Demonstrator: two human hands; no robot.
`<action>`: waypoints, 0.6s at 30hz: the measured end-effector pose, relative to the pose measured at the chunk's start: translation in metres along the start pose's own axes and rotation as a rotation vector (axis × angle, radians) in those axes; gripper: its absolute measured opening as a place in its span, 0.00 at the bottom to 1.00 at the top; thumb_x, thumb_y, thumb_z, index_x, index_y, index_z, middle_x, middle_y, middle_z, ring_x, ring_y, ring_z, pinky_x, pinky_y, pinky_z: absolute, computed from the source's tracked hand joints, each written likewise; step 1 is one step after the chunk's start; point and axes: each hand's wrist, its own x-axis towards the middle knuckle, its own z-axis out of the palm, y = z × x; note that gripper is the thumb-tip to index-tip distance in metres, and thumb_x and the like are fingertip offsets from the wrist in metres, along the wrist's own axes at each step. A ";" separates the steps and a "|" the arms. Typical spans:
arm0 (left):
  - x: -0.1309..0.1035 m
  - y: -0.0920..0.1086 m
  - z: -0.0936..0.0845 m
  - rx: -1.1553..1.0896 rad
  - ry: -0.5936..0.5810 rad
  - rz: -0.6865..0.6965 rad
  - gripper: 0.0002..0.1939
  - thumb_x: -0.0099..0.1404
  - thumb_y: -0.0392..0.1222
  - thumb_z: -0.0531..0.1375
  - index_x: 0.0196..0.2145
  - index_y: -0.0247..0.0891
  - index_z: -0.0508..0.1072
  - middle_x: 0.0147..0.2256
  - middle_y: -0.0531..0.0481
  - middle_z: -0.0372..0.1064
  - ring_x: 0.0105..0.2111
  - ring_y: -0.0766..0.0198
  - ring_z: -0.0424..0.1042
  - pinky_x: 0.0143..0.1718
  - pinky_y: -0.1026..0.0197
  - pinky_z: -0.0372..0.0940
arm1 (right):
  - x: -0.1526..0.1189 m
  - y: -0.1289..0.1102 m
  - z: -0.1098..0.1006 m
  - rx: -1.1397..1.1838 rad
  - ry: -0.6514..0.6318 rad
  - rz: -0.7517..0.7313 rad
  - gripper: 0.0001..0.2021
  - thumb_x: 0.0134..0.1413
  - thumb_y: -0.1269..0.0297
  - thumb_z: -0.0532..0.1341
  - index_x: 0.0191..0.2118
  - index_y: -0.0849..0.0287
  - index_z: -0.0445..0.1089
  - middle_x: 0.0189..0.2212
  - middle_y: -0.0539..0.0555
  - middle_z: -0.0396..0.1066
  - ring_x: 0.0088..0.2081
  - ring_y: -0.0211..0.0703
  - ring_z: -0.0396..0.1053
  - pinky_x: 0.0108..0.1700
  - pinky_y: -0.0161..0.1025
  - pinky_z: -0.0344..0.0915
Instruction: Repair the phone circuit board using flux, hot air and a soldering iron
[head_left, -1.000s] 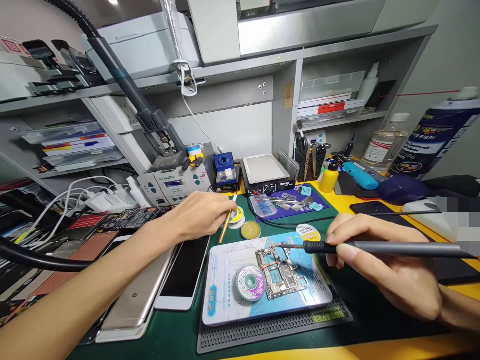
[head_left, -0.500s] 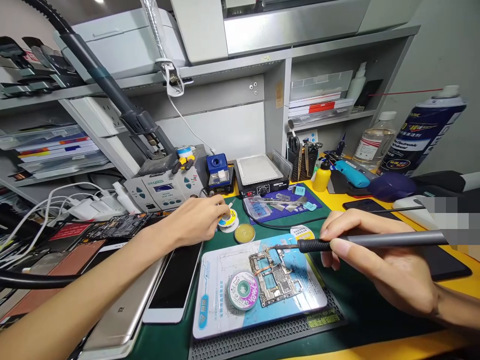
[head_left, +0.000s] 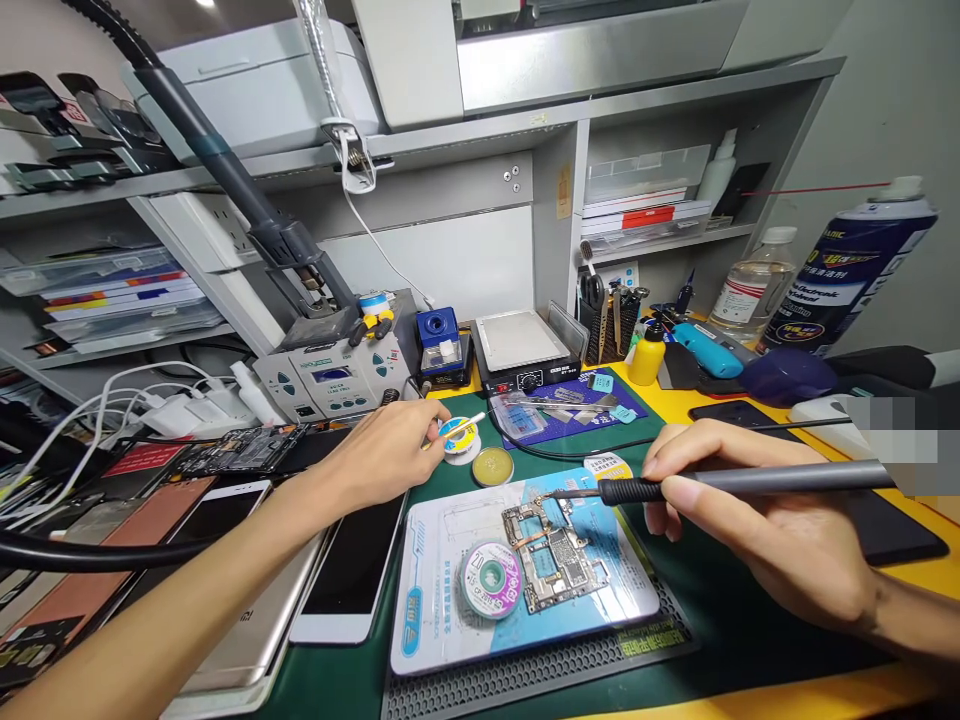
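Note:
My right hand (head_left: 757,510) is closed round a soldering iron (head_left: 637,491). Its dark tip meets the upper edge of a phone circuit board (head_left: 574,560), where a strip of copper braid (head_left: 534,540) also lies. Beside the board, a roll of desoldering wick (head_left: 491,578) rests on a white and blue box (head_left: 431,600). Farther back, my left hand (head_left: 397,445) pinches a thin pale stick (head_left: 463,427) with a whitish end. That stick is over a solder spool (head_left: 459,452), behind a round tin of yellowish paste (head_left: 493,467).
Phones (head_left: 352,560) and loose boards (head_left: 240,452) cover the left side. Behind stand a soldering station (head_left: 337,380), a flat heating plate (head_left: 523,342) and a yellow bottle (head_left: 646,358). At right are a clear bottle (head_left: 750,285) and a spray can (head_left: 847,270). The iron's cable (head_left: 570,449) crosses the mat.
The thin pale stick now shows in my left hand, which has shifted slightly and lowered. My right hand and the soldering iron have stayed at the board. The view has shifted a little.

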 end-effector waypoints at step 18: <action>-0.050 0.031 -0.018 -0.110 0.120 -0.015 0.21 0.71 0.60 0.55 0.52 0.45 0.74 0.43 0.49 0.77 0.36 0.59 0.75 0.35 0.56 0.70 | 0.007 -0.006 0.001 0.062 -0.002 0.114 0.07 0.65 0.61 0.66 0.35 0.56 0.78 0.23 0.52 0.76 0.22 0.42 0.73 0.23 0.37 0.70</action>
